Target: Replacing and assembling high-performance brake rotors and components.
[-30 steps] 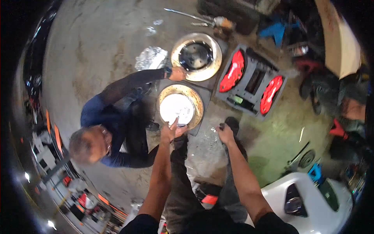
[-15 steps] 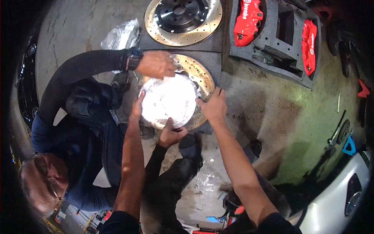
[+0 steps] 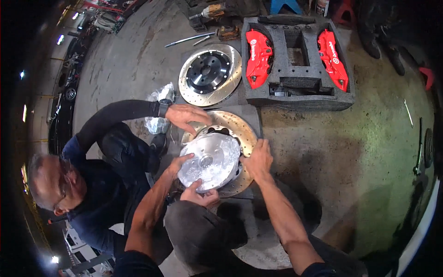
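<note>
A silver round disc with a raised centre and a shiny, wrinkled-looking surface is held over a gold drilled brake rotor. My left hand grips the disc's left edge, thumb on top and fingers out of sight below. At the right, my right hand closes round the rotor's outer rim, its thumb pointing toward the disc. Another person's hand, with a watch, reaches over the rotor at the disc's upper left. One more hand, not mine, holds the disc's lower edge.
Beyond lies a second drilled rotor with a black centre. Two red brake calipers sit in a grey foam tray. Crumpled clear plastic is at the left, near the crouching co-worker. A cordless tool lies farther off.
My view has shifted, so the rotors and calipers appear lower and smaller. Glare on the disc has dropped. The co-worker's watch-side hand has opened and come off the disc's top edge.
</note>
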The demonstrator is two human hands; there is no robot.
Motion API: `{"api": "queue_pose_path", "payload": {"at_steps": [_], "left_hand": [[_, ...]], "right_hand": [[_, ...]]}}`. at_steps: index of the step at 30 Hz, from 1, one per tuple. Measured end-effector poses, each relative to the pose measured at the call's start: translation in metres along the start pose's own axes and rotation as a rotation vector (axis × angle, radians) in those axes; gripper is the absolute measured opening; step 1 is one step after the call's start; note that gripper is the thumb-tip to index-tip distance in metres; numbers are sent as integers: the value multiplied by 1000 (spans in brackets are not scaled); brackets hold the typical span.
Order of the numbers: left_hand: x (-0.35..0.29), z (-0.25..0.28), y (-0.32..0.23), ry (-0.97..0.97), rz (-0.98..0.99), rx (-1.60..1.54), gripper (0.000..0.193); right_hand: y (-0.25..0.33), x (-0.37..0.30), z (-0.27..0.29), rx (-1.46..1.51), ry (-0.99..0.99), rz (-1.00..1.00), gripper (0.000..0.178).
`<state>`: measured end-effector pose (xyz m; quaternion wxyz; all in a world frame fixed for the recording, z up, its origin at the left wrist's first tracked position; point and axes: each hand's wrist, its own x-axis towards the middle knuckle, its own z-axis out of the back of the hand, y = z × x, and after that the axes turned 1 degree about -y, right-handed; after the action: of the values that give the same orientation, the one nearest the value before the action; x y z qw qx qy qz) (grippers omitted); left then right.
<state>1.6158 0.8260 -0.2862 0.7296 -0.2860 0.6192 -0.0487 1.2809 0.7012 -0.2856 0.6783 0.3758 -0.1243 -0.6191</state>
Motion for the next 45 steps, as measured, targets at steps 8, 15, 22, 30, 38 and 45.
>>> {"api": "queue_pose_path", "payload": {"at_steps": [8,15,22,30,38,45], "left_hand": [[-47,-46,-37,29,130,348,63],[-93,-12,-24,208,94,202,55],[-135,-8,-8,295,23,14,51],[-173,-51,-66,235,-347,-103,64],[-168,-95,-102,-457,-751,287,73],[-149,-125,-136,-893,-580,574,73]], "right_hand": [[-15,-13,36,-119,10,34,69],[34,-61,45,-28,10,618,85],[98,8,32,346,270,756,77],[119,-39,-9,794,781,319,106],[121,-50,-3,858,525,430,109],[109,-23,0,731,555,514,89]]}}
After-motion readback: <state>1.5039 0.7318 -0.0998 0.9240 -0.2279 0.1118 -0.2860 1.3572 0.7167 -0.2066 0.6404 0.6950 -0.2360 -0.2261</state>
